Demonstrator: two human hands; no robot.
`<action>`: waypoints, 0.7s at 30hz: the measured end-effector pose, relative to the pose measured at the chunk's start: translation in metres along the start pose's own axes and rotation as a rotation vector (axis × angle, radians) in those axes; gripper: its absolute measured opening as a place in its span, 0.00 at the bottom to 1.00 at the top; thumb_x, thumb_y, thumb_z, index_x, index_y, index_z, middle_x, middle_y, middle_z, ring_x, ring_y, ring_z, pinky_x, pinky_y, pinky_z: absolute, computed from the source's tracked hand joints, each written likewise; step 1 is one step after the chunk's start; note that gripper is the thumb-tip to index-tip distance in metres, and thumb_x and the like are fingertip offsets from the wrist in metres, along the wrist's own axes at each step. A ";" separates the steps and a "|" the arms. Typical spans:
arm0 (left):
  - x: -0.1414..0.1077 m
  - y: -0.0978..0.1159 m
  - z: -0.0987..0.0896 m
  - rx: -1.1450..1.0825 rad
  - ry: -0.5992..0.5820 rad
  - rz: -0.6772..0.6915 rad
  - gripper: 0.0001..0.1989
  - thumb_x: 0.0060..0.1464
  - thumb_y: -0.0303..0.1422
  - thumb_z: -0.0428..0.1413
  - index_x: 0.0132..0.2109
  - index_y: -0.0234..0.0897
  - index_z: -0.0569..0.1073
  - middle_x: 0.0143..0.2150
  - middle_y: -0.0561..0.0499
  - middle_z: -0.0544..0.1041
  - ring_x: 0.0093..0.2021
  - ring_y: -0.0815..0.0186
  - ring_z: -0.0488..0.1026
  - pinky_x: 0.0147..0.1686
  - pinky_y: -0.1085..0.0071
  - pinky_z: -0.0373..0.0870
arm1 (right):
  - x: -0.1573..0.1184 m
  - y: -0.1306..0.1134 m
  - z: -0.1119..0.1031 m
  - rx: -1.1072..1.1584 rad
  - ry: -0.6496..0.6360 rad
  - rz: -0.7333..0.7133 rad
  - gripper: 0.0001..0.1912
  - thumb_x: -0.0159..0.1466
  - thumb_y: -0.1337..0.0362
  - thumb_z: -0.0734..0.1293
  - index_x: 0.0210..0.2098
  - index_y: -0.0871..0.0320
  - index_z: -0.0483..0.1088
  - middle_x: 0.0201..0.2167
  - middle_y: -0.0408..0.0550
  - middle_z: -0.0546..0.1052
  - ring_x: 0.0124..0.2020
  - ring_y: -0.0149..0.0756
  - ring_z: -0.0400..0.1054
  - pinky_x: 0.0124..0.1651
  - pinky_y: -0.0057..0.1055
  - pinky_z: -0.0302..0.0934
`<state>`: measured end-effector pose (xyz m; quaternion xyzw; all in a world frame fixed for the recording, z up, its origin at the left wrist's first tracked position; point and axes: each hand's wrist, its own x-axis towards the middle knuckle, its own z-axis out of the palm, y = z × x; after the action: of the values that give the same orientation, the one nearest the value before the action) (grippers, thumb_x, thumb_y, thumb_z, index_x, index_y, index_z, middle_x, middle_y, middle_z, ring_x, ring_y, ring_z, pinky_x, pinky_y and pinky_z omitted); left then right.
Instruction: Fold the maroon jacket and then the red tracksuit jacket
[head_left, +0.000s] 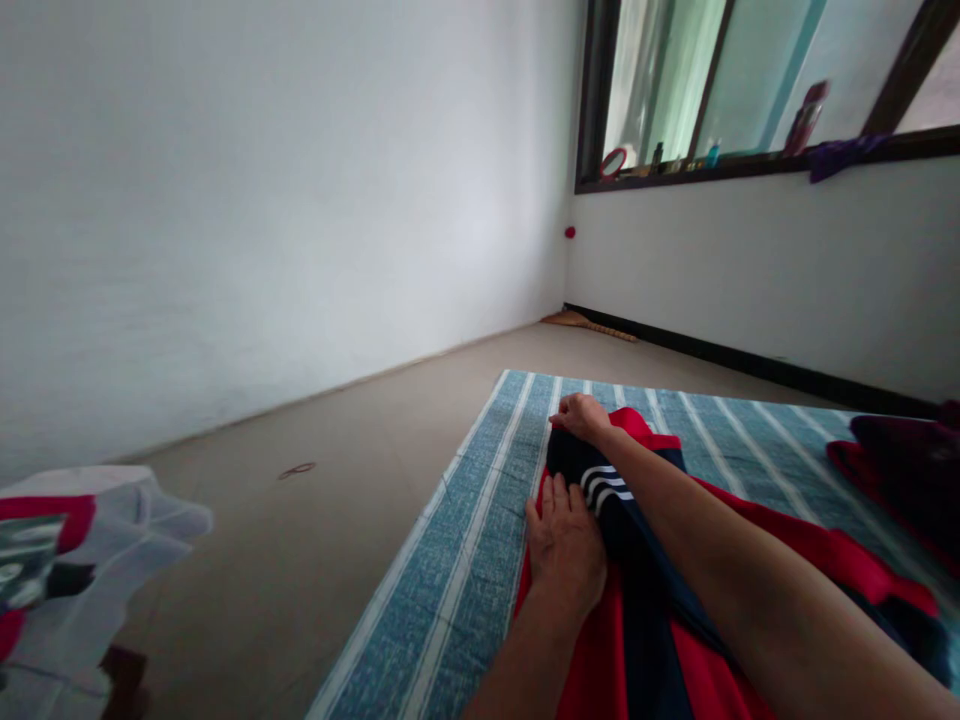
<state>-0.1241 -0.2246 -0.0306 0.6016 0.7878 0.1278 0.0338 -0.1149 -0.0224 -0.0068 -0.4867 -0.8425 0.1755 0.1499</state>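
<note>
A red and navy track jacket with white stripes lies partly folded on a blue striped mat. My left hand rests flat on its left side, fingers extended over the cloth. Farther up, my right hand has its fingers curled onto the jacket's far left corner, close to the white stripes on a navy part. My right forearm crosses over the garment and hides some of it. Red and navy cloth spreads out to the right beyond that arm.
Dark red and purple folded clothes lie on the mat's right side. A white plastic bag stands at the left, near a thin loop on the floor. Bottles and a round mirror stand on the windowsill.
</note>
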 end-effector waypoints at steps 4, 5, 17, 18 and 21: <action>0.014 0.002 -0.019 0.004 -0.002 -0.001 0.17 0.57 0.28 0.45 0.50 0.32 0.71 0.55 0.37 0.71 0.58 0.52 0.64 0.58 0.49 0.55 | -0.001 0.000 -0.004 0.015 0.046 0.005 0.14 0.61 0.54 0.65 0.37 0.58 0.75 0.34 0.48 0.77 0.36 0.36 0.69 0.32 0.26 0.57; 0.020 0.001 -0.022 0.006 0.032 0.001 0.15 0.57 0.27 0.44 0.47 0.32 0.73 0.51 0.38 0.74 0.54 0.53 0.68 0.56 0.51 0.58 | -0.002 0.003 -0.008 0.018 0.046 0.007 0.16 0.62 0.53 0.64 0.37 0.58 0.75 0.33 0.48 0.77 0.34 0.34 0.69 0.31 0.25 0.56; 0.092 -0.008 0.011 0.030 -0.001 0.060 0.27 0.64 0.40 0.40 0.65 0.32 0.54 0.69 0.42 0.50 0.68 0.57 0.45 0.63 0.54 0.47 | -0.043 0.031 -0.041 -0.145 -0.035 0.024 0.09 0.58 0.61 0.68 0.32 0.62 0.75 0.29 0.50 0.77 0.31 0.35 0.70 0.30 0.26 0.60; 0.094 -0.009 0.011 0.048 -0.023 0.048 0.27 0.64 0.41 0.39 0.65 0.33 0.54 0.69 0.42 0.49 0.68 0.58 0.44 0.62 0.52 0.47 | -0.045 0.026 -0.037 -0.174 -0.011 0.025 0.11 0.61 0.61 0.66 0.35 0.63 0.74 0.33 0.51 0.77 0.33 0.36 0.71 0.34 0.29 0.62; 0.099 -0.010 0.012 0.103 -0.038 0.028 0.27 0.64 0.42 0.36 0.65 0.35 0.54 0.69 0.42 0.48 0.68 0.58 0.44 0.62 0.51 0.46 | -0.055 0.013 -0.034 -0.240 0.034 -0.006 0.12 0.65 0.61 0.62 0.42 0.64 0.71 0.39 0.51 0.76 0.40 0.38 0.70 0.43 0.37 0.63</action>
<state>-0.1583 -0.1305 -0.0346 0.6158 0.7841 0.0761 0.0161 -0.0636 -0.0594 0.0133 -0.5016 -0.8563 0.0645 0.1051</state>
